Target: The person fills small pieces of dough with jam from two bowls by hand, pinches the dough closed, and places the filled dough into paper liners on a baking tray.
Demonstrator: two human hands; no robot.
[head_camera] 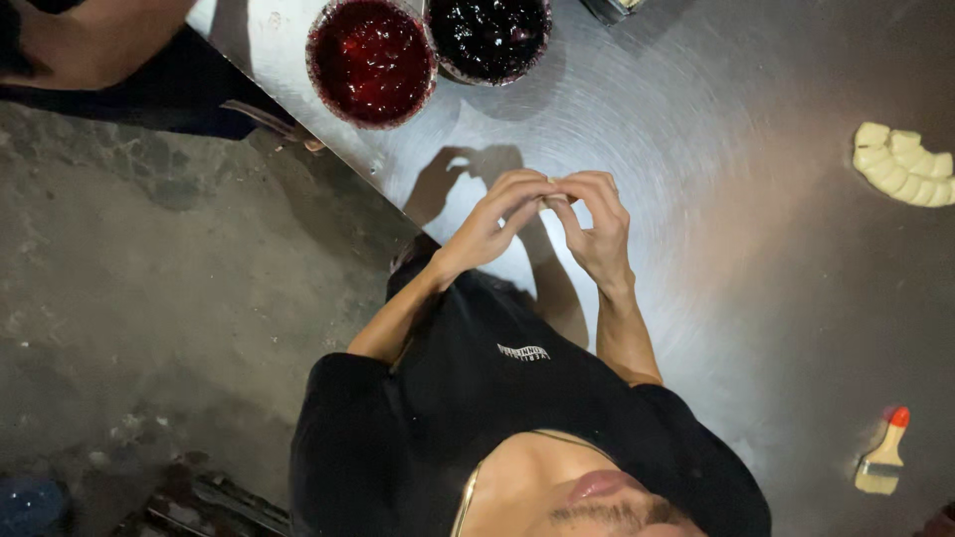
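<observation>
Two hands [547, 214], fingers [527, 194] hiding something small

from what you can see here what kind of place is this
Probably a bakery or pastry prep area: a steel worktable, two bowls of jam, red and dark, shaped pale dough and a pastry brush.

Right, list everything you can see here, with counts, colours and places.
Steel table: one, grey metal, fills the upper right.
Bowl of red jam: one, top centre-left on the table.
Bowl of dark jam: one, nearly black, beside the red one.
Dough pieces: a pale cream curved row, right edge of the table.
Pastry brush: one, orange-tipped handle, lower right.
Concrete floor: grey, left side.
Another person's arm: one, top left corner.
Left hand: fingers pinched on something small, mostly hidden.
Right hand: fingertips meeting the left's.
</observation>
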